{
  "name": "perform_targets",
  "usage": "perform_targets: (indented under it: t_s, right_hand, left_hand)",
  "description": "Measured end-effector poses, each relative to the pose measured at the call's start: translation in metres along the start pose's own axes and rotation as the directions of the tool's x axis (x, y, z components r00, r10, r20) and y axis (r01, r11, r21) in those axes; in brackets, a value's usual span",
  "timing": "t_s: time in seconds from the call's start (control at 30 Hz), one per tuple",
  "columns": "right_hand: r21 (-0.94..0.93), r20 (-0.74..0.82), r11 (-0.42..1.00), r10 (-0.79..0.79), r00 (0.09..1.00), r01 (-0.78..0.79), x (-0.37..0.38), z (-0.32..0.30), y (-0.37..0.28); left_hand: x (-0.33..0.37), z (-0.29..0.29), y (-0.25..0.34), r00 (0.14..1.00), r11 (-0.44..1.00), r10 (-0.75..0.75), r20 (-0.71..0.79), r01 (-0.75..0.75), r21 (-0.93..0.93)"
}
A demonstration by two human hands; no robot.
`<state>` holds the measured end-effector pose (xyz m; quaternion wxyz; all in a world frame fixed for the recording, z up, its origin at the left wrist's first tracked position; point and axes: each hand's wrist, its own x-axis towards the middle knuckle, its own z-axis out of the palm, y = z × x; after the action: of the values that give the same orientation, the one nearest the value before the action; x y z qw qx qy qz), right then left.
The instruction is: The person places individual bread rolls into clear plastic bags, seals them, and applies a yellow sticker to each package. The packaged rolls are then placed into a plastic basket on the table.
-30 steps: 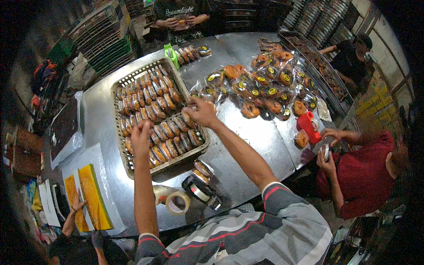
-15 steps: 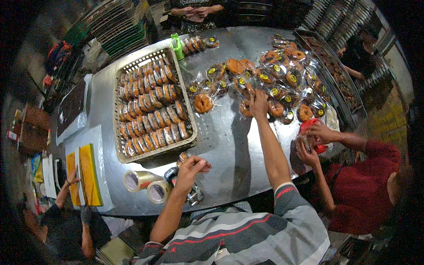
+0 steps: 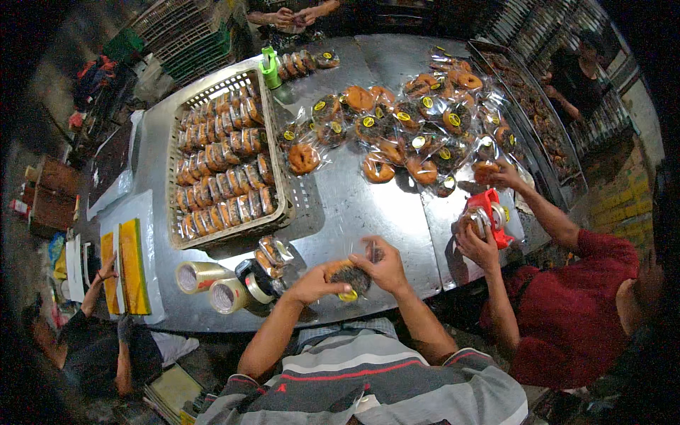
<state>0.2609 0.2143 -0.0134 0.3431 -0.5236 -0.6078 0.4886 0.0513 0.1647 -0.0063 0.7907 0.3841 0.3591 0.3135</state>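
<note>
A donut in a clear bag [image 3: 353, 279], dark-topped and with a yellow label, is held in front of my body. My left hand [image 3: 316, 285] grips its left side, fingers closed round the edge. On the bag's upper right, my right hand [image 3: 386, 268] pinches the clear film. Left of my hands stands a dark tape dispenser [image 3: 253, 281] beside a few bagged donuts [image 3: 273, 256] and two large tape rolls [image 3: 228, 296]. Beyond my hands lies a spread pile of bagged donuts [image 3: 423, 170], most with round yellow labels.
A cream plastic crate [image 3: 282, 205] holds rows of bagged donuts. A green tape dispenser [image 3: 269, 68] stands behind it. At right, a co-worker in a dark red shirt handles donuts at a red tape dispenser [image 3: 499, 219]. Another co-worker's hand rests by yellow slabs [image 3: 134, 265] at left.
My right hand has come back from the pile to my left hand, and a bagged donut is now between them. The co-worker at right has reached one hand to the pile.
</note>
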Motion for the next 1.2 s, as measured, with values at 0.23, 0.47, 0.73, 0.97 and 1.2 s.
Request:
perform_targets:
  t_s: [0.23,0.47,0.73,0.97,1.2]
  right_hand:
    - [0.178,0.425,0.982,-0.140,0.894,0.068,-0.001,0.034,-0.059]
    - [0.530,0.251,0.838,-0.009,0.968,-0.130,-0.034,0.106,-0.090]
    - [-0.046,0.030,0.987,-0.150,0.988,0.152,-0.077,0.143,-0.082]
    - [0.084,-0.026,0.928,-0.362,0.932,0.363,-0.130,0.196,-0.088]
    - [0.677,0.360,0.692,-0.015,0.933,-0.250,-0.138,0.189,-0.099]
  left_hand:
    - [-0.067,-0.030,-0.027,0.947,0.739,0.277,0.164,-0.101,-0.666]
    - [-0.135,-0.013,-0.009,0.951,0.962,0.207,-0.230,-0.241,-0.131]
    - [-0.169,-0.015,-0.029,0.675,0.864,0.308,-0.671,-0.493,-0.100]
    - [-0.201,-0.009,-0.008,0.726,0.866,0.489,-0.484,-0.472,0.168]
    - [-0.212,-0.003,-0.026,0.276,0.332,0.919,-0.282,-0.156,0.930]
